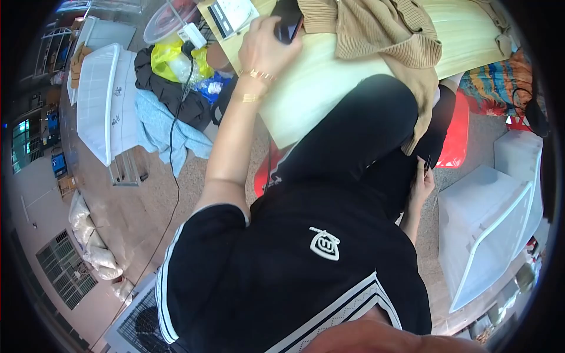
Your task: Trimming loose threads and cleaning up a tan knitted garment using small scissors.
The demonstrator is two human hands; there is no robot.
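Left hand (266,44): reached up onto pale table (312,88), fingers curled round a dark phone (286,23), holding it at table's top edge; gold bracelets on wrist.
Right hand (422,183): low by right thigh, fingers pinching a small dark thing (428,163); can't tell what it was.
Table top: tan knit top (382,29) lay just right of phone.
Floor, left: blue cloth (159,126), yellow bag (168,59), white bin (100,100).
Right: red stool (456,135), white bin w/ lid (488,223).

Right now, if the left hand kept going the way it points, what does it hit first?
The left hand already rests on a dark phone, so that comes first. Past it, up the pale tabletop, lies the tan knit garment, though depth is hard to judge.
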